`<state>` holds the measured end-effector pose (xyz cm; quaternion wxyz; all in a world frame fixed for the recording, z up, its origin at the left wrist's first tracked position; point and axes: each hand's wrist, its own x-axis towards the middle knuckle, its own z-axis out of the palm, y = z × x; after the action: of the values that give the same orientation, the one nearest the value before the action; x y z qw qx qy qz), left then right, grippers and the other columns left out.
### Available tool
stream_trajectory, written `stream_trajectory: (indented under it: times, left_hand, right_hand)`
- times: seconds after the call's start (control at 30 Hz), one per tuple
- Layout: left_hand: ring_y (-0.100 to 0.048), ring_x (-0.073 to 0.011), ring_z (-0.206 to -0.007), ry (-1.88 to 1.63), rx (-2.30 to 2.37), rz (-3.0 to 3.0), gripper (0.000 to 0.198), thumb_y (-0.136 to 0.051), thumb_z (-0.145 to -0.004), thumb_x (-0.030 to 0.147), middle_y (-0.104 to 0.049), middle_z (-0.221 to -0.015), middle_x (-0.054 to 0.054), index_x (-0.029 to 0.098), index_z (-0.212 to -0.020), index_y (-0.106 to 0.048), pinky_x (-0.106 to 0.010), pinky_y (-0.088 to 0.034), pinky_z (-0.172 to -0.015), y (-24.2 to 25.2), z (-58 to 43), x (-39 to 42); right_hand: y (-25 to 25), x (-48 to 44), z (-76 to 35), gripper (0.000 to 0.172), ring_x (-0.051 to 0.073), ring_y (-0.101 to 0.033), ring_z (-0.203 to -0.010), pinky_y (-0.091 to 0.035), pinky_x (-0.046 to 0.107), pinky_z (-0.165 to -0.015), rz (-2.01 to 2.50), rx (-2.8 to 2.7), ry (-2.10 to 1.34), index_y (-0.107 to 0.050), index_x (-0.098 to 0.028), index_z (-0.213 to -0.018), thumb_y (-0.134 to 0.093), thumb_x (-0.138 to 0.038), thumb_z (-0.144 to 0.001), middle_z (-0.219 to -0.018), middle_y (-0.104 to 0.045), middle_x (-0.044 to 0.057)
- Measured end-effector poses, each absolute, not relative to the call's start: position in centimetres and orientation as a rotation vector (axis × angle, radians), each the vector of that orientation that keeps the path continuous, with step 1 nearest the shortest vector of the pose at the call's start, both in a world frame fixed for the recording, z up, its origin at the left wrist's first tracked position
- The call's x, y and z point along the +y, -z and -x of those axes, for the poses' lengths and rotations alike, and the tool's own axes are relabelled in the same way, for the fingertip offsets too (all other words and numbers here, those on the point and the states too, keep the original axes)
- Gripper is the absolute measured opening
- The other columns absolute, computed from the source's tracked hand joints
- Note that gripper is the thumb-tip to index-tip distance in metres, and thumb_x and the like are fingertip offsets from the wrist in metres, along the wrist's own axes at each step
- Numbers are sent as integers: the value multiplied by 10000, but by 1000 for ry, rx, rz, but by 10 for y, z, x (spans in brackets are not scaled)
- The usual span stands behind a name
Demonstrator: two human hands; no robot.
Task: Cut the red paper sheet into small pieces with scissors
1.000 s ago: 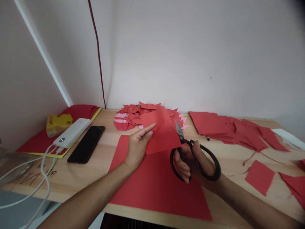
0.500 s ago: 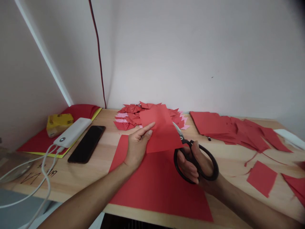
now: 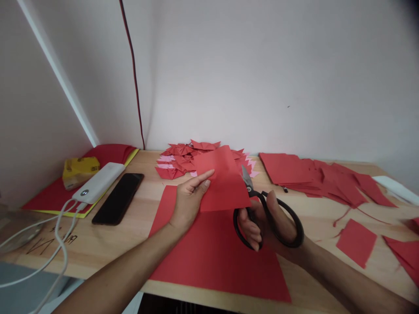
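A red sheet of paper [image 3: 225, 187] is pinched between the thumb and fingers of my left hand [image 3: 190, 198], held up above the table. My right hand [image 3: 262, 222] grips black-handled scissors [image 3: 251, 187], with fingers and thumb through the loops. The blades point up and away along the paper's right edge; whether they touch it I cannot tell. Under both hands a larger red sheet [image 3: 216, 261] lies flat on the wooden table. Just behind the held paper is a pile of folded red and pink paper pieces [image 3: 178, 159], partly hidden by it.
To the right lie a stack of red paper pieces [image 3: 288, 168], a loose red square [image 3: 356, 242] and thin offcuts. On the left are a black phone [image 3: 118, 198], a white power bank [image 3: 100, 181] with cables and a yellow packet [image 3: 80, 170]. A wall [image 3: 229, 78] stands behind the table.
The scissor handles have spread further apart, and the blades have shifted slightly. My left hand still holds the paper in nearly the same place.
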<state>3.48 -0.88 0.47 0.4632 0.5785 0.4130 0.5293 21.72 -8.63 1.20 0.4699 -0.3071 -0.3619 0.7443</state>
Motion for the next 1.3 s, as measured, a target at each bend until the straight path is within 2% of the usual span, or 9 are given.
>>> stream_trajectory:
  times: [0.33,0.63,0.97,1.13,1.3]
  left_hand:
    - [-655,-202,-1104,-1244,973,-1401,279,-655,-848,281,-722,-1166,-25,250,-1115,-729,-319,-490,-975,1,-35,-10]
    - [-656,-201,-1099,-1263,997,-1402,273,-654,-845,279,-726,-1157,-23,248,-1105,-734,-323,-480,-992,-2,-36,-11]
    - [-651,-197,-1107,-1253,989,-1415,284,-651,-853,295,-720,-1173,-25,254,-1123,-726,-323,-479,-991,1,-35,-10]
    - [-655,-193,-1088,-1260,1012,-1429,287,-650,-852,289,-724,-1163,-26,248,-1127,-724,-314,-486,-970,0,-35,-10]
    - [-672,-200,-1032,-1231,1021,-1437,287,-650,-849,307,-735,-1134,-24,255,-1120,-727,-324,-512,-919,1,-35,-11]
  right_hand:
    - [-6,-84,-217,660,90,-425,-372,-431,205,-369,701,-956,-1735,-648,-138,-772,-430,-758,-829,-478,-442,-39]
    - [-6,-89,-215,655,49,-331,-288,-329,154,-296,857,-881,-1657,-611,-149,-677,-450,-770,-812,-401,-371,-71]
    - [-9,-88,-211,601,19,-218,-256,-248,123,-261,821,-868,-1636,-570,-156,-619,-519,-723,-813,-354,-324,-94]
    - [-1,-84,-214,650,41,-247,-275,-287,153,-257,768,-885,-1722,-601,-155,-665,-511,-793,-750,-385,-348,-86]
    - [-3,-84,-215,711,85,-430,-381,-449,199,-385,757,-888,-1766,-620,-153,-726,-438,-840,-741,-488,-446,-41]
